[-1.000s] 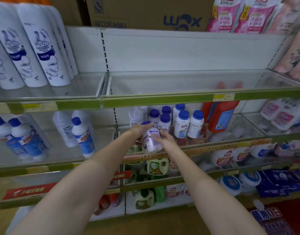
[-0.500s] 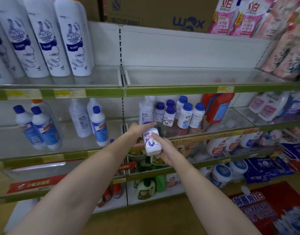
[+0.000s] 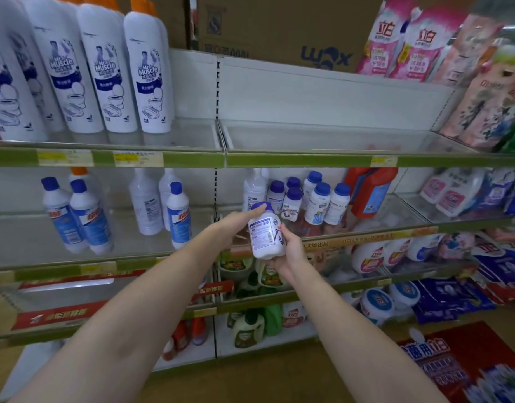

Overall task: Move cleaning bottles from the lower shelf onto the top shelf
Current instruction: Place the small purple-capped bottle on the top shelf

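I hold a small white cleaning bottle with a blue cap (image 3: 265,232) in front of the lower shelf (image 3: 366,237). My right hand (image 3: 291,251) grips its base and right side. My left hand (image 3: 235,225) holds its upper left side, fingers reaching to the cap. Behind it, several matching white blue-capped bottles (image 3: 317,203) stand on the lower shelf. The top shelf (image 3: 308,159) above them has a bare glass bay in the middle.
Tall white toilet-cleaner bottles (image 3: 105,74) fill the top shelf's left bay. Pink refill pouches (image 3: 483,97) crowd its right end. Blue-capped bottles (image 3: 84,216) stand lower left, a red jug (image 3: 369,193) to the right. A cardboard box (image 3: 279,27) sits above.
Both hands have drawn the bottle out from the lower shelf towards me and slightly up. The view has shifted right and closer.
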Tool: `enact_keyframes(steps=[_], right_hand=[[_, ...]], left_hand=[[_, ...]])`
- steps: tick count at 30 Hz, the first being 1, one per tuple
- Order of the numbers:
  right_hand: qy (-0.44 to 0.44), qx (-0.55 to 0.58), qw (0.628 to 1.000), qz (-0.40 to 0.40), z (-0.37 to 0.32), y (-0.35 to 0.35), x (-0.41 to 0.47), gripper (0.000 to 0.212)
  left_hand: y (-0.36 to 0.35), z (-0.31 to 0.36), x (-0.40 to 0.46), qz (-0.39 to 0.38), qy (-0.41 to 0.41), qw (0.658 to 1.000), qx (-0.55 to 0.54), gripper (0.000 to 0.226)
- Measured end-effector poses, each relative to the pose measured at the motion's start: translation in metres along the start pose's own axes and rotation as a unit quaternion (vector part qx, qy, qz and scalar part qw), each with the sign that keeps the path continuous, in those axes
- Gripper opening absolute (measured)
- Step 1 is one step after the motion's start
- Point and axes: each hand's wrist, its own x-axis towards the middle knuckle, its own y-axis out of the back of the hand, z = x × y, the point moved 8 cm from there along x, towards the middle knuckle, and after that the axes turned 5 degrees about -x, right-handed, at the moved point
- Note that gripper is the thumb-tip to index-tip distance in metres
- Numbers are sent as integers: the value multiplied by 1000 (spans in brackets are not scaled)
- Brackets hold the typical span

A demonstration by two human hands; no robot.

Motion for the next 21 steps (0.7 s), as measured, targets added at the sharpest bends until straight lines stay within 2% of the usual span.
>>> enact_keyframes(steps=[2,5,9,14,17,20,21], right_hand=[[-6,14,1000,9,2,0,-4,45],[-18,27,999,12,5,-2,-6,46],[-31,44,999,-9,4,-12,-12,46],[-15,32,998,-46,-5,-31,-12,43],[-7,30,997,-64,-11,-40,-13,41],[8,14,997,-70,-18,-46,-15,38],[16,8,998,-67,-21,-48,-16,36]], left_hand=[[-5,5,-5,-6,-10,1000,-1,89],[-6,10,-11,-5,-31,999,-14,71],[-3,16,-14,8,-74,995,-62,65],[4,34,-23,77,-121,983,-118,42],[14,40,-28,108,-139,977,-120,41],[19,41,-32,93,-128,973,-168,62],[20,41,-33,84,-122,973,-176,61]])
